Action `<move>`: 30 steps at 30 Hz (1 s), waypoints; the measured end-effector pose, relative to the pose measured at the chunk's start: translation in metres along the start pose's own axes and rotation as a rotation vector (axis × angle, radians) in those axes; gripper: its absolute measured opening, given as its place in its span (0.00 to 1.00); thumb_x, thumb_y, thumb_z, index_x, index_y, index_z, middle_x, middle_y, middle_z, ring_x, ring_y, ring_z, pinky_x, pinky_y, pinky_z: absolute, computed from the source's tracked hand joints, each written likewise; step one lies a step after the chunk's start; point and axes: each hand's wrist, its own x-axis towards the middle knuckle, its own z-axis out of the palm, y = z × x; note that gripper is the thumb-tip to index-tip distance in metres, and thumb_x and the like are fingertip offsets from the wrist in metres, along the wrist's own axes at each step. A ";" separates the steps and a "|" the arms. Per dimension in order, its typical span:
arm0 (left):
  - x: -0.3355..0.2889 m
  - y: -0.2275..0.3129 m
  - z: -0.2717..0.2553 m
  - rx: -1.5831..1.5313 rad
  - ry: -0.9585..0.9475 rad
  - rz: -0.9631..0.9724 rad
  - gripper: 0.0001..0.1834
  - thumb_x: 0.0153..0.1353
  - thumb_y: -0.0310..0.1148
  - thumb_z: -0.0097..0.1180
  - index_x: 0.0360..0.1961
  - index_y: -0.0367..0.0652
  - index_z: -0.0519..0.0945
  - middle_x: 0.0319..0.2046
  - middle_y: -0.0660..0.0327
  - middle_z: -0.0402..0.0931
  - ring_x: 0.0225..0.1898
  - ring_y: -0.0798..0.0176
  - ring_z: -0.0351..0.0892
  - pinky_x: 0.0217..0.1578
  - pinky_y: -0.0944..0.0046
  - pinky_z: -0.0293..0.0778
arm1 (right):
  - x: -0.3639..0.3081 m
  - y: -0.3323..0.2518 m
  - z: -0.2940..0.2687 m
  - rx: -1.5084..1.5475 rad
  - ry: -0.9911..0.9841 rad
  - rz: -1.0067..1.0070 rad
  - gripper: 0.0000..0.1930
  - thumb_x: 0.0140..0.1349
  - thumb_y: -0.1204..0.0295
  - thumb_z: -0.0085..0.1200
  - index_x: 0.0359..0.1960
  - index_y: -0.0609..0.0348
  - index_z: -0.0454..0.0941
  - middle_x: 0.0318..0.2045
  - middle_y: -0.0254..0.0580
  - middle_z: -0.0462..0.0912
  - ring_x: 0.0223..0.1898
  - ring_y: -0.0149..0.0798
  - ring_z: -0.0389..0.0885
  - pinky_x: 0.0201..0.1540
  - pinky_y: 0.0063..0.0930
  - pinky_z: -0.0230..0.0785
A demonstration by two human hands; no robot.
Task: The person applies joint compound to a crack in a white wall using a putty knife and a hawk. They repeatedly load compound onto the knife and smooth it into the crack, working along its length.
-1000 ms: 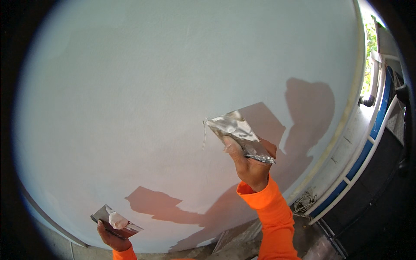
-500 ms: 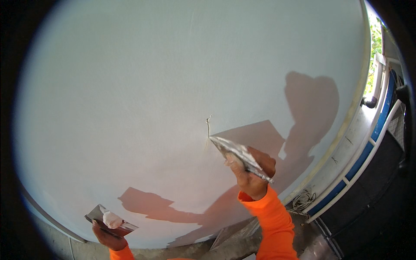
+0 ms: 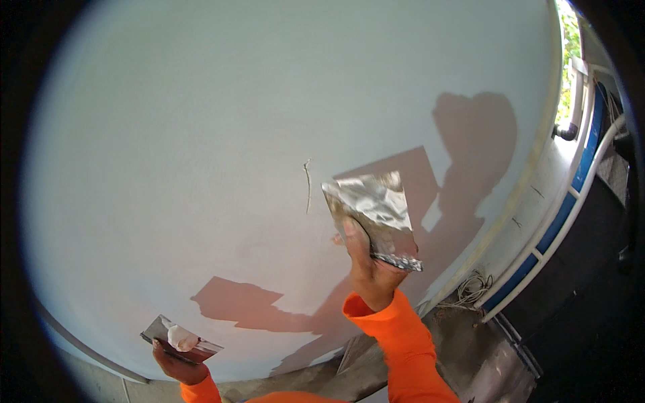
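Note:
My right hand (image 3: 366, 258) is closed round a wide metal putty knife (image 3: 369, 201), its thumb across the blade, which is smeared with white filler. The blade faces me, just right of a short, thin, upright line of filler (image 3: 308, 188) on the pale wall (image 3: 201, 134); a gap shows between them. Low on the left, my left hand (image 3: 176, 363) grips a second flat metal putty knife (image 3: 205, 347). A lump of white filler (image 3: 181, 338) lies on that blade.
Shadows of my head, arms and tools fall across the wall. To the right run a white pipe rail (image 3: 561, 242), a blue strip (image 3: 554, 232) and a dark pipe end (image 3: 568, 131). A coiled cable (image 3: 474, 289) lies at the wall's foot on the grey floor (image 3: 463, 329).
My right hand has drawn the putty knife off the line and turned its flat face toward me. More of the filler line shows. My left hand keeps its hold; the view has shifted slightly.

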 end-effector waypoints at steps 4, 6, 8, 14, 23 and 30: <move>-0.002 0.008 0.011 0.020 -0.139 -0.037 0.20 0.72 0.50 0.48 0.50 0.45 0.78 0.44 0.62 0.79 0.47 0.62 0.79 0.46 0.57 0.75 | 0.012 -0.012 0.020 -0.114 0.074 -0.118 0.07 0.62 0.81 0.63 0.40 0.73 0.85 0.29 0.46 0.89 0.28 0.31 0.87 0.30 0.23 0.80; -0.001 0.014 0.012 -0.015 -0.269 -0.097 0.20 0.72 0.49 0.48 0.50 0.45 0.78 0.44 0.62 0.79 0.48 0.61 0.79 0.49 0.57 0.75 | 0.016 -0.015 0.026 -0.188 0.080 -0.166 0.07 0.61 0.80 0.65 0.40 0.71 0.85 0.28 0.44 0.89 0.27 0.30 0.87 0.30 0.23 0.79; 0.000 0.019 0.011 -0.097 -0.334 -0.156 0.21 0.72 0.50 0.47 0.51 0.44 0.79 0.44 0.62 0.82 0.45 0.62 0.82 0.47 0.57 0.79 | 0.016 -0.018 0.030 -0.197 0.119 -0.148 0.12 0.61 0.78 0.65 0.45 0.70 0.84 0.28 0.45 0.88 0.24 0.30 0.86 0.28 0.22 0.76; 0.002 0.021 0.015 -0.053 -0.189 -0.138 0.20 0.72 0.50 0.48 0.50 0.45 0.79 0.42 0.61 0.82 0.43 0.62 0.82 0.46 0.59 0.78 | 0.000 -0.028 0.035 -0.454 0.175 -0.227 0.21 0.63 0.78 0.64 0.58 0.69 0.80 0.29 0.42 0.87 0.20 0.25 0.77 0.21 0.21 0.69; 0.012 0.034 0.016 -0.105 -0.354 -0.299 0.22 0.71 0.52 0.50 0.51 0.44 0.78 0.39 0.61 0.80 0.40 0.63 0.81 0.40 0.59 0.78 | -0.015 -0.017 0.032 -0.539 0.316 -0.213 0.15 0.67 0.77 0.60 0.55 0.65 0.83 0.26 0.37 0.85 0.18 0.27 0.74 0.20 0.22 0.67; 0.002 0.025 0.024 0.089 -0.125 -0.106 0.23 0.72 0.52 0.48 0.52 0.43 0.77 0.38 0.60 0.81 0.39 0.62 0.82 0.38 0.60 0.79 | -0.033 -0.015 0.036 -0.563 0.396 -0.169 0.13 0.69 0.75 0.59 0.52 0.67 0.84 0.24 0.42 0.85 0.19 0.29 0.77 0.22 0.23 0.70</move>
